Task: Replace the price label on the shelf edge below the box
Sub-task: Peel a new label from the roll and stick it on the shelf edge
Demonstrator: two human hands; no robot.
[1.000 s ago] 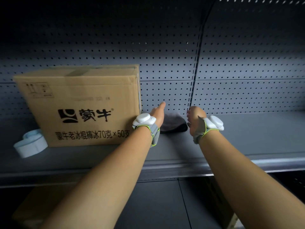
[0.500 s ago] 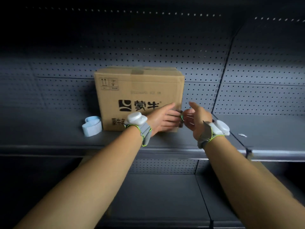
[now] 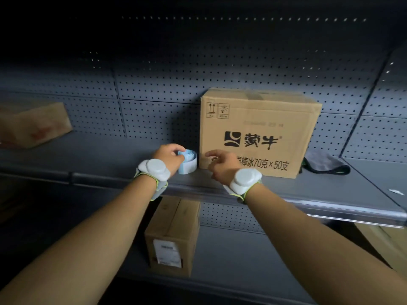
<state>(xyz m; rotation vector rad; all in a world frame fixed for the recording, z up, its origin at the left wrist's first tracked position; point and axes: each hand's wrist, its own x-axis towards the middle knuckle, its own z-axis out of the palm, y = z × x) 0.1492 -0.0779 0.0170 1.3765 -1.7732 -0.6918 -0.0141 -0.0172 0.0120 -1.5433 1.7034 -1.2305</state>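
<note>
A brown cardboard box [image 3: 264, 133] with black print stands on the grey shelf [image 3: 330, 190]. Left of the box stands a pale blue and white roll of labels [image 3: 188, 165]. My left hand [image 3: 169, 156] grips the top of this roll, fingers curled over its edge. In front of the box's lower left corner hovers my right hand [image 3: 222, 167], just right of the roll, its fingers loosely curled with nothing visible in them. The shelf's front edge [image 3: 319, 206] runs below the box; I see no label on it.
A dark grey cloth [image 3: 326, 165] lies right of the box, and a small white scrap [image 3: 396, 191] sits further right. Another cardboard box [image 3: 33, 126] rests at far left. A small carton [image 3: 174, 236] stands on the lower shelf. Perforated panels form the back wall.
My view and both hands have shifted left, from the box's right side to its left side. My left hand now grips the label roll, which it was not touching before.
</note>
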